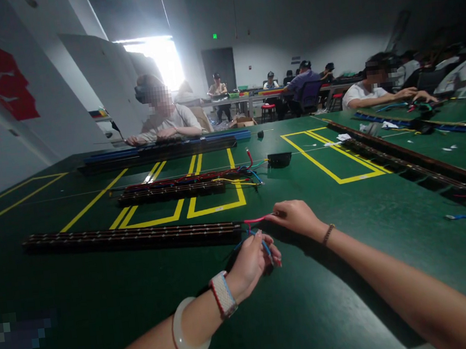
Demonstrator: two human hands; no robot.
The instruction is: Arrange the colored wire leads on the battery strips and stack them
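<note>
A long dark bar (135,237) with rows of small light spots lies across the near part of the green table. Red and blue wires come out of its right end. My right hand (293,217) pinches the red wire (256,220) beside that end. Just below, my left hand (253,258) has its fingers closed around the blue wire (267,246), whose tip sticks out past the fingers. Behind the bar lies a shorter dark bundle (172,192) with red, blue and yellow wires at its right end.
Yellow tape (339,180) marks rectangles on the green table (347,307). A small black block (279,160) stands beyond my hands. Long dark bars (415,161) with loose wires lie at right, blue-edged bars (164,150) at the far edge. Two people (164,118) work across the table.
</note>
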